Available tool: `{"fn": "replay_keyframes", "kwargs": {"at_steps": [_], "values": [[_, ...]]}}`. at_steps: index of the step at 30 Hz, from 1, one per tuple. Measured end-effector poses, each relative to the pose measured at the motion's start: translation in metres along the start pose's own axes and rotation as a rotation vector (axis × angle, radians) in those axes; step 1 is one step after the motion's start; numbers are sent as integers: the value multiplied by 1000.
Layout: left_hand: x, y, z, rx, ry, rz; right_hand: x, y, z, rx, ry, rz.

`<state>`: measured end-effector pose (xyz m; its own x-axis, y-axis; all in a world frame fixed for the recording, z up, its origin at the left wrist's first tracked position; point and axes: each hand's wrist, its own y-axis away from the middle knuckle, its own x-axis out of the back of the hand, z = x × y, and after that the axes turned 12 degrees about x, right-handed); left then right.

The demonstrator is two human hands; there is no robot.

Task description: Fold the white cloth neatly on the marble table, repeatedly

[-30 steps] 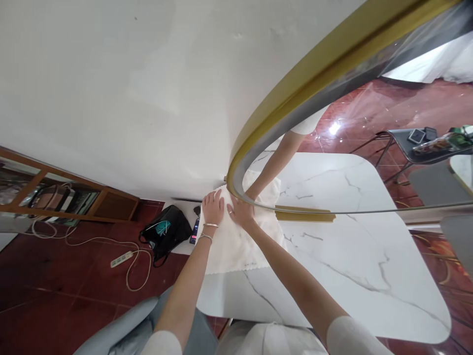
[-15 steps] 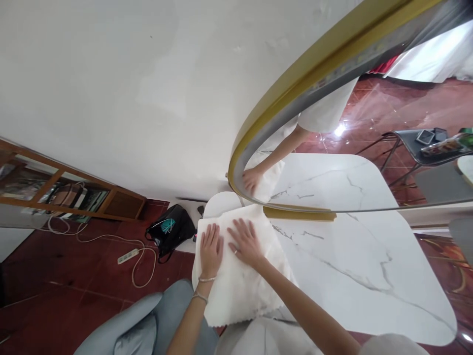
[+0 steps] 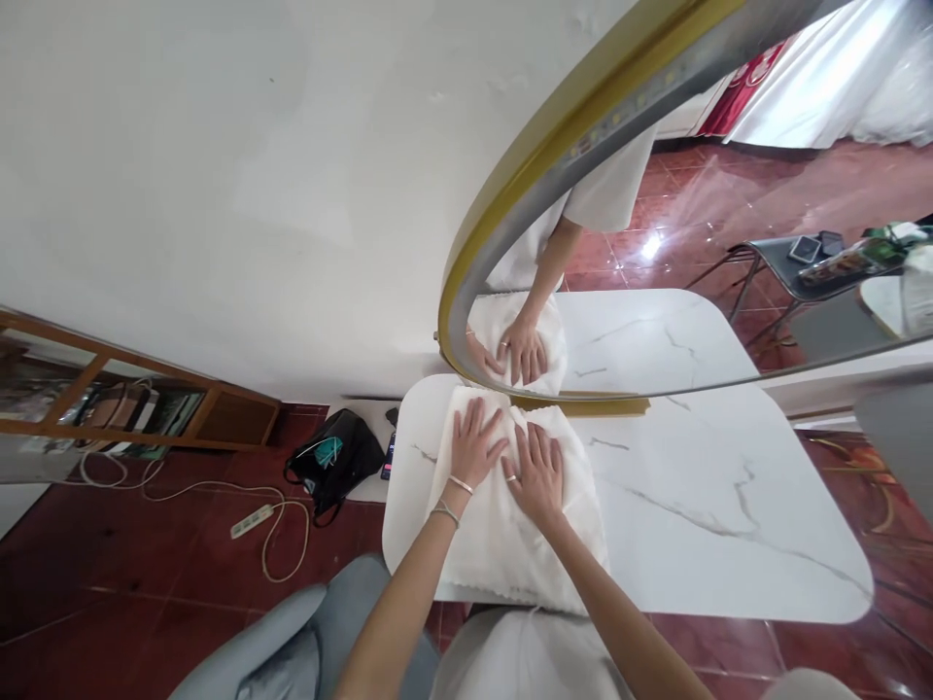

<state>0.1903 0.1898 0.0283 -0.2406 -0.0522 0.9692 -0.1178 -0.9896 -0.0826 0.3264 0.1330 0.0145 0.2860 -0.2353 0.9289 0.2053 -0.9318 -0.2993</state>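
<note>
A white cloth [image 3: 502, 544] with a scalloped edge lies on the white marbled tabletop [image 3: 700, 544]. My left hand [image 3: 473, 449] presses flat on the upper left of the cloth, fingers spread, with bracelets at the wrist. Beside it, my right hand [image 3: 535, 476] rests on the cloth, fingers spread and a ring on one of them. Both palms face down, and a narrow strip of cloth shows between the hands. Part of the cloth's near edge hangs at the table's front edge.
A gold-framed mirror [image 3: 502, 209] rises at the table's back, reflecting my hands. To the left are a black bag [image 3: 339, 462], a phone [image 3: 388, 457], a power strip [image 3: 252, 522] with its cord, and a wooden cabinet [image 3: 237, 418]. A grey-blue chair [image 3: 350, 612] stands near my left arm.
Both hands have slid right across the table, and the cloth has shifted right with them. More bare tabletop shows at the left end. The view has tilted slightly.
</note>
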Motion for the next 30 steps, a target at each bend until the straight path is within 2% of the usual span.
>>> {"fn": "replay_keyframes", "kwargs": {"at_steps": [2, 5, 10, 13, 17, 21, 26, 30], "values": [[2, 20, -7, 167, -11, 61, -3, -3, -8, 2, 1, -33], [8, 60, -35, 355, -15, 136, -11, -14, -36, 28, -26, -114], [22, 121, -99, 491, 84, 176, -22, -32, -100, 260, -183, -252], [26, 150, -112, 478, 142, 171, -22, -29, -119, 430, -279, -248], [25, 186, -85, 431, 53, 234, -10, 0, -104, 601, -338, -227], [19, 198, -42, 401, -17, 213, 19, 53, -58, 627, -307, -250], [8, 171, 15, 174, 2, 56, 56, 122, 17, 437, -121, -257], [-4, 126, 60, 5, 44, -21, 59, 141, 58, 173, 36, -154]]}}
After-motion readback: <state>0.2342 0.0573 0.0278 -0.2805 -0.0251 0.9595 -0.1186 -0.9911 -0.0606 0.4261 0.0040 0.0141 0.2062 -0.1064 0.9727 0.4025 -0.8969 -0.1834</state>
